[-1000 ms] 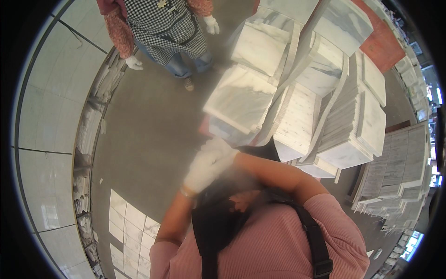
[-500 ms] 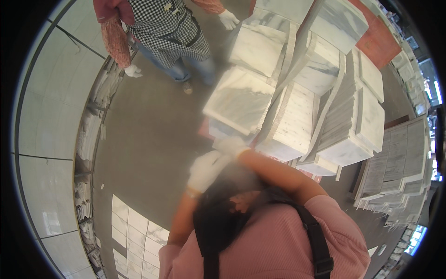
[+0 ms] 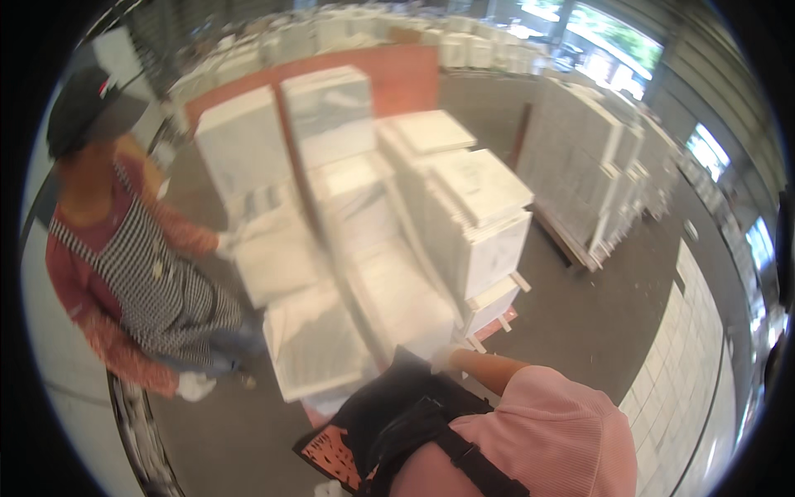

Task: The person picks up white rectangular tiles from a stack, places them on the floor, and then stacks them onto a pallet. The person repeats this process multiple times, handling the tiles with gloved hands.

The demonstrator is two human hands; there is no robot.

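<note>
My right hand (image 3: 444,358), in a white glove, reaches out from my pink sleeve to the foot of a tall stack of white marble-look tiles (image 3: 484,211). It rests at the stack's lower corner, and its fingers are too blurred to read. A lower stack of the same tiles (image 3: 319,348) lies just left of it. My left hand is out of sight. A black strapped bag (image 3: 402,410) hangs at my chest.
A co-worker in a checked apron (image 3: 149,282) and white gloves stands at the left, one hand (image 3: 224,244) on the tile stacks. More white stacks (image 3: 240,141) rise behind, in front of a red board (image 3: 406,79). Grey stacks (image 3: 580,157) stand right, and flat white tiles (image 3: 687,373) lie beyond.
The view has swung round, so the co-worker is now at the left and the stacks are ahead. My gloved hand has dropped from mid-air to the base of the tall stack.
</note>
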